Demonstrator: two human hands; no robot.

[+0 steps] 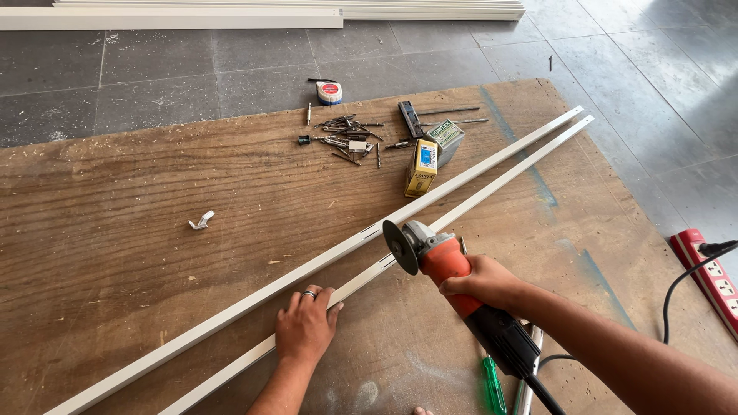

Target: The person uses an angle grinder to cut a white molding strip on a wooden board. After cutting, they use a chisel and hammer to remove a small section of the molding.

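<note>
Grinder [453, 269]: orange body, black handle, dark disc. Strips [492, 165]: white. Board [154, 200]: brown wood grain. Box [421, 167]: yellow. Screwdriver [492, 384]: green. Power strip [711, 277]: red. Floor [154, 69]: grey tiles.

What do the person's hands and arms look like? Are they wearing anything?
Both arms are bare, with no sleeves and no gloves. The left hand wears one ring, silver-coloured, on a finger. The right hand shows no ring or watch.
</note>
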